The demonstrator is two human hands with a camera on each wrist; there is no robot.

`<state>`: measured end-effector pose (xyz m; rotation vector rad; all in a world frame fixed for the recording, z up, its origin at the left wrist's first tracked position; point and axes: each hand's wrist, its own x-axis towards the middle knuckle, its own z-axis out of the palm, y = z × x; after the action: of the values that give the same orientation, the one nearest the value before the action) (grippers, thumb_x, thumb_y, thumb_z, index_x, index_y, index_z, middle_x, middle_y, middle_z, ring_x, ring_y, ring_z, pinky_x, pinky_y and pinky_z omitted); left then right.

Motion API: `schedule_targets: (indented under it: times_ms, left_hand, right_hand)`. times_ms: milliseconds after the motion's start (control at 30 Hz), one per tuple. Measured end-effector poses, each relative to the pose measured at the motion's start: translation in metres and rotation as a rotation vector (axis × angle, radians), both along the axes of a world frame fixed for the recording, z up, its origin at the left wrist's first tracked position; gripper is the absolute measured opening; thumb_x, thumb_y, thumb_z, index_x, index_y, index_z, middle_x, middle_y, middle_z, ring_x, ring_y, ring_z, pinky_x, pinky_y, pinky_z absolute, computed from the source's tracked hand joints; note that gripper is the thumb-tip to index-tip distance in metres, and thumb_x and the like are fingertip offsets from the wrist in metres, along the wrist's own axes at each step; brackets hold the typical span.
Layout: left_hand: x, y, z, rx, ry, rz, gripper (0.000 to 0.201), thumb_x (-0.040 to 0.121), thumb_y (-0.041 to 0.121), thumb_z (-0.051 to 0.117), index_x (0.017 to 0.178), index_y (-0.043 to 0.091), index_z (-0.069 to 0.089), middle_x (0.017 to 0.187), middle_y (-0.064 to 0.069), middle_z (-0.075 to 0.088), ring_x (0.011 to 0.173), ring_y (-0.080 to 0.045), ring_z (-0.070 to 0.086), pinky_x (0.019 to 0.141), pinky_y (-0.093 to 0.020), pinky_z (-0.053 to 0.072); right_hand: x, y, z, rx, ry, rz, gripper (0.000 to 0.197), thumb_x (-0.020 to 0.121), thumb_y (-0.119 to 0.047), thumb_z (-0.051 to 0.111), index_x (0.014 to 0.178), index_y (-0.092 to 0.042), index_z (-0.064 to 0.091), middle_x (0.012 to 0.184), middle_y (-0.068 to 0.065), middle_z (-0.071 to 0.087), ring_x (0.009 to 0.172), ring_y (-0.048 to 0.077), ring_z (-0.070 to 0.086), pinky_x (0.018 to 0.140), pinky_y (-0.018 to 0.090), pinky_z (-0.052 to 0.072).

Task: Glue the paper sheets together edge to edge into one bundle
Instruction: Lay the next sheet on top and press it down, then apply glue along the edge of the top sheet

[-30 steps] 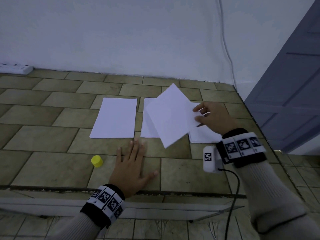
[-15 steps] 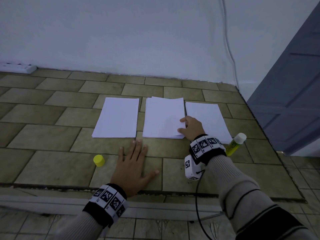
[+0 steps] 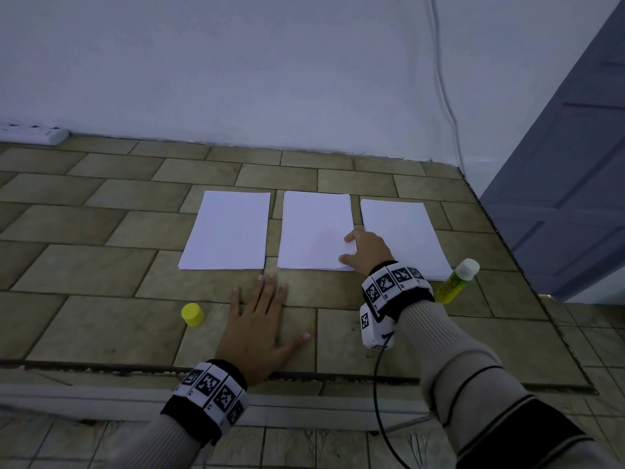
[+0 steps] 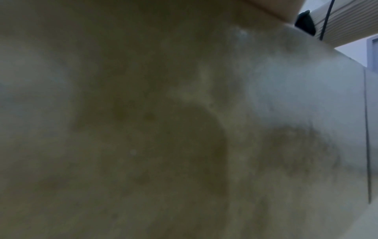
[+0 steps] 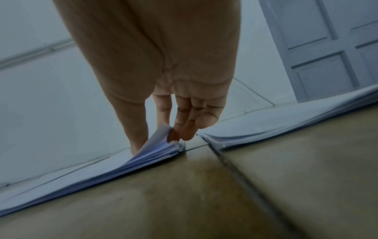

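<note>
Three white paper stacks lie side by side on the tiled floor: a left stack (image 3: 227,231), a middle stack (image 3: 313,230) and a right stack (image 3: 402,235). My right hand (image 3: 363,252) is at the middle stack's near right corner. In the right wrist view its thumb and fingertips (image 5: 174,137) pinch the curled-up corner of the middle stack (image 5: 155,145). My left hand (image 3: 258,319) lies flat on the floor, fingers straight, holding nothing. A yellow glue bottle (image 3: 455,282) lies by the right stack. Its yellow cap (image 3: 192,314) stands left of my left hand.
A white wall runs behind the papers, with a cable (image 3: 446,96) hanging down it. A power strip (image 3: 32,133) sits at the far left. A grey-blue door (image 3: 568,157) stands at the right. A floor step edge (image 3: 304,374) crosses near me. The left wrist view is blurred against the floor.
My right hand brought a lifted sheet down onto the middle stack, squared it there, and now pinches the stack's near right corner. The glue bottle came into sight. My left hand has stayed flat.
</note>
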<state>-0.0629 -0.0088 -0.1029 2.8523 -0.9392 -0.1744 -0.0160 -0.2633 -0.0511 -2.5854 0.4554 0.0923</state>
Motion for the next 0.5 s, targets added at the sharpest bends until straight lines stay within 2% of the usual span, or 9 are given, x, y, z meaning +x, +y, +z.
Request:
schedule_targets:
  times_ms: [167,333,433,500]
  left_hand:
    - [-0.001,0.001,0.000,-0.010,-0.003,0.007,0.109,0.075,0.088,-0.008,0.156,0.017,0.009,0.162,-0.005,-0.006,0.149,-0.022,-0.013,0.117,-0.053,-0.011]
    - [-0.001,0.001,0.001,0.017,0.015,0.009,0.111,0.071,0.088,-0.014,0.156,0.018,0.004,0.162,-0.004,-0.010,0.148,-0.020,-0.018,0.117,-0.051,-0.014]
    - [-0.001,0.001,0.003,-0.007,0.022,0.012,0.111,0.072,0.087,-0.015,0.156,0.018,0.007,0.163,-0.004,-0.007,0.148,-0.019,-0.016,0.117,-0.051,-0.013]
    - [-0.001,0.000,0.006,-0.022,0.048,0.024,0.114,0.068,0.087,-0.019,0.156,0.020,0.008,0.163,-0.002,-0.007,0.146,-0.015,-0.019,0.118,-0.049,-0.014]
  right_hand:
    - [0.002,0.008,0.002,-0.138,0.094,0.004,0.048,0.088,-0.032,0.064,0.129,-0.014,0.047,0.131,0.014,0.044,0.123,0.029,0.041,0.097,0.038,0.042]
    - [-0.001,0.012,0.005,-0.173,0.121,-0.015,0.047,0.089,-0.036,0.062,0.129,-0.016,0.046,0.132,0.014,0.037,0.125,0.029,0.035,0.095,0.039,0.041]
    - [-0.008,0.009,0.013,-0.126,0.060,-0.025,0.048,0.091,-0.038,0.059,0.131,-0.015,0.048,0.132,0.014,0.039,0.126,0.030,0.035,0.097,0.040,0.039]
    - [-0.018,0.005,0.023,-0.054,-0.066,-0.038,0.045,0.091,-0.036,0.059,0.129,-0.014,0.051,0.129,0.014,0.043,0.122,0.031,0.039,0.097,0.039,0.038]
